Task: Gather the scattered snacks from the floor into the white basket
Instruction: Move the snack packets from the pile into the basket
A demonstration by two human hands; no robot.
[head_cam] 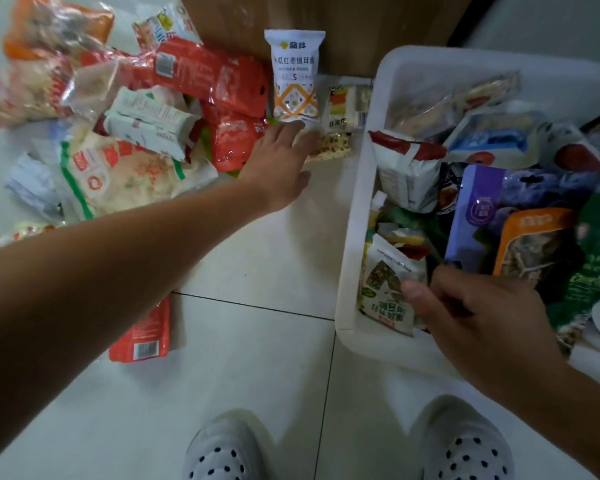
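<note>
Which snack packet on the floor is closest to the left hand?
The white packet with the orange diamond pattern, standing against the brown wall; the left hand reaches its bottom edge. The red packets lie further left.

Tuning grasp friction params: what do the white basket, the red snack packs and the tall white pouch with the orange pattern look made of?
White basket: looks like moulded plastic, smooth matte wall, rounded rim. Red snack packs: thin plastic film, glossy; crinkles and bright glare streaks show it. Tall white pouch with orange pattern: probably matte-printed film or a paper-like laminate, no glare, crimped top seal. The left hand reaches toward it.
</note>
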